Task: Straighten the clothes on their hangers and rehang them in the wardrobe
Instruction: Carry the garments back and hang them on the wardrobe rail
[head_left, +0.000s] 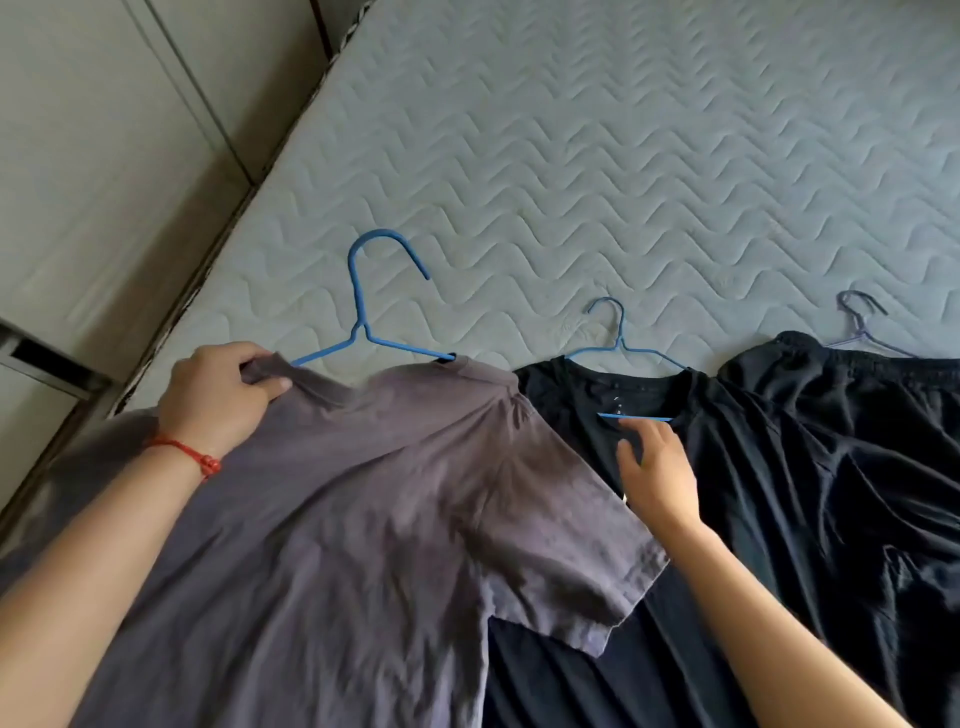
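1. Head view: the left hand (218, 395) pinches the collar of a grey T-shirt (363, 519) on a blue hanger (363, 312), lying on the bed (571, 156).
2. The right hand (655, 473), fingers relaxed, rests on a black T-shirt (597, 675) just beside it, near its own blue hanger (621, 338).

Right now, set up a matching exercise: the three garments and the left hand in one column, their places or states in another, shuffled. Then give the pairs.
1. grey T-shirt
2. black T-shirt
3. black garment with elastic waistband
4. left hand

A. farthest right
B. pinches a collar
C. middle, under the right hand
D. farthest left, collar half off its blue hanger

Pairs: 1-D, 2-C, 3-A, 4-B
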